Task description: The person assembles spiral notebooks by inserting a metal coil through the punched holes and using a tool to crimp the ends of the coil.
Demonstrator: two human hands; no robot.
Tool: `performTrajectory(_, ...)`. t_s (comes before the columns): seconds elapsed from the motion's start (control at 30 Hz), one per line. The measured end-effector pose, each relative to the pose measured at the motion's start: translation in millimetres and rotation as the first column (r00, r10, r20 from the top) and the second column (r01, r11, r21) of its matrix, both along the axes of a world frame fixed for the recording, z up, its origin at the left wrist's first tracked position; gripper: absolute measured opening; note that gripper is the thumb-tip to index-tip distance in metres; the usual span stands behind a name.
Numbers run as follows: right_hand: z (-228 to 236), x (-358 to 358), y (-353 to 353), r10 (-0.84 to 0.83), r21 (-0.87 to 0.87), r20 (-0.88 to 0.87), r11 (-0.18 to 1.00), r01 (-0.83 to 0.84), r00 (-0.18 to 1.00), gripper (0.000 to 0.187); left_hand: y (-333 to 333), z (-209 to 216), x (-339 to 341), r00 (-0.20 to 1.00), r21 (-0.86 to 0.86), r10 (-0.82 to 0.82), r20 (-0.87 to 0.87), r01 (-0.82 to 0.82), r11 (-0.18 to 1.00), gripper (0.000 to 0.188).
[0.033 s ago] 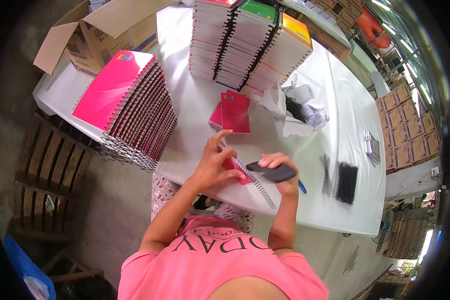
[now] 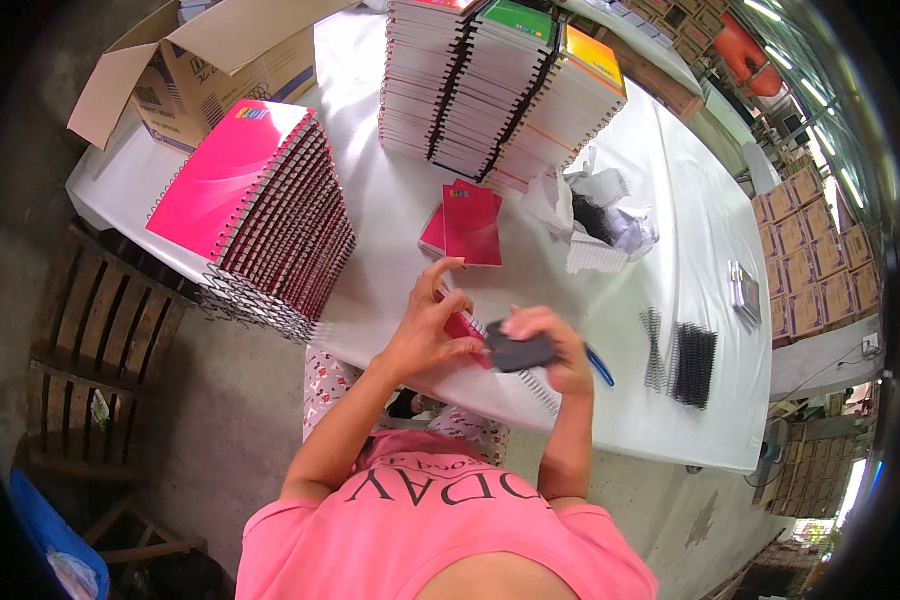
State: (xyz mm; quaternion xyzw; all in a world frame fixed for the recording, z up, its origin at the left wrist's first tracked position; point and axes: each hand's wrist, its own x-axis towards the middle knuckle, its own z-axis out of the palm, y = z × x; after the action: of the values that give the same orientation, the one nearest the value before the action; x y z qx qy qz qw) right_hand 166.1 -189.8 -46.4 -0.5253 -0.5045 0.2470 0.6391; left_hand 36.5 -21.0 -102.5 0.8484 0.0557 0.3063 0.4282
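Observation:
My left hand (image 2: pixel 428 322) grips a small red notebook (image 2: pixel 463 330) at the table's near edge, fingers and thumb curled round it. A metal spiral coil (image 2: pixel 540 390) runs along the notebook's right edge and sticks out past its lower corner. My right hand (image 2: pixel 558 345) is closed on a black flat pad (image 2: pixel 522 348) of a kind I cannot make out. The pad lies over the coil and hides its middle part. Just beyond my left hand are stacked small red notebooks (image 2: pixel 470 230). Beside my right hand lies a tool with a blue handle (image 2: pixel 600 367), partly hidden.
A tall stack of pink spiral notebooks (image 2: pixel 235 190) stands left, before an open cardboard box (image 2: pixel 210 90). Tall notebook stacks (image 2: pixel 460 100) rise at the back. Right of them sits a crumpled white wrapping (image 2: pixel 595 255) with dark coils. Black coils (image 2: pixel 694 365) lie on the right.
My right hand has shifted slightly left and down with the black pad, which now covers more of the coil. The left hand stays in place on the notebook.

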Motion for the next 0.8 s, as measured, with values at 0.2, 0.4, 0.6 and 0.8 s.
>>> performTrajectory(0.2, -8.6, -6.0, 3.3, 0.145, 0.148, -0.132, 0.981, -0.126, 0.981, 0.029, 4.3, -4.1, -2.2, 1.000, -0.188, 0.013, 0.020, -0.009, 0.982, 0.057)
performTrajectory(0.4, -12.2, 2.1, 17.8, 0.064, -0.004, -0.024, 0.998, -0.064, 0.998, 0.032, 4.8, -9.1, 2.7, 0.999, -0.408, -0.047, 0.000, 0.043, 0.912, 0.064)
performTrajectory(0.6, -1.0, -9.0, 26.9, 0.098, 0.060, -0.051, 0.994, -0.095, 0.994, 0.040, 11.6, -18.9, 10.5, 0.997, -0.309, -0.014, 0.078, 0.038, 0.950, 0.076)
performTrajectory(0.8, -11.7, 0.3, 37.8, -0.002, -0.159, 0.135, 0.987, 0.023, 0.991, 0.040, 16.8, -25.7, 9.4, 0.992, -0.180, -0.084, 0.094, 0.100, 0.979, 0.086)
